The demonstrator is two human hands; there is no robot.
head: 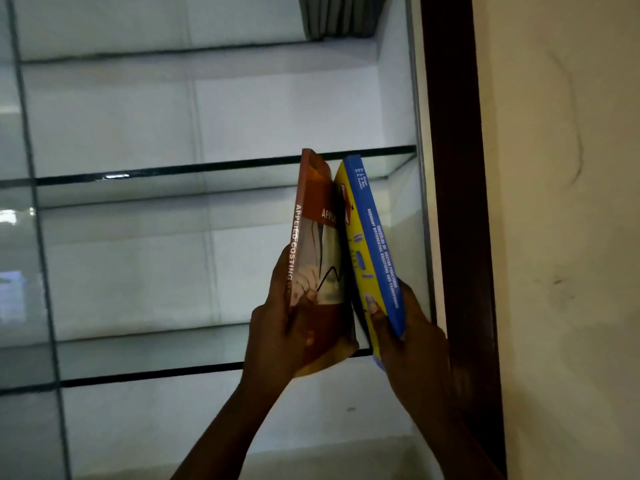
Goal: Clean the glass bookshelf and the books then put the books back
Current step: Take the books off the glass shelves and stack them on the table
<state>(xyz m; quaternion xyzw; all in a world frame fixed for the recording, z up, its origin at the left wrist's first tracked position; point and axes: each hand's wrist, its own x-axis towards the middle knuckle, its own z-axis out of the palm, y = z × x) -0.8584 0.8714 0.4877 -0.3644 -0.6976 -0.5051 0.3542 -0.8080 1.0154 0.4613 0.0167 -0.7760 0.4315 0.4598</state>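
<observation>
Cream wall (561,237) on the right, and filling the rest, the tall glass bookshelf (207,167) with its white back and dark brown wooden frame (453,168). I count two dark-edged glass shelves plainly, and the bays between them hold nothing. Only a grey upright row (339,15) sits at the very top, too dim to name. So the putting-back looks barely begun; whether the glass has been wiped, I can't say.

Now the books, two of them, up at the right end by the frame. The orange-brown "Applied Costing" paperback (318,244) and the blue-spined yellow textbook (372,244) lean together at the top and splay apart below. Two hands: the left hand (277,334) has its grip wrapped round the orange one's lower spine, and the right hand (412,334) has its grip clamped on the blue one. Whether they're resting on the shelf yet, I can't tell.
</observation>
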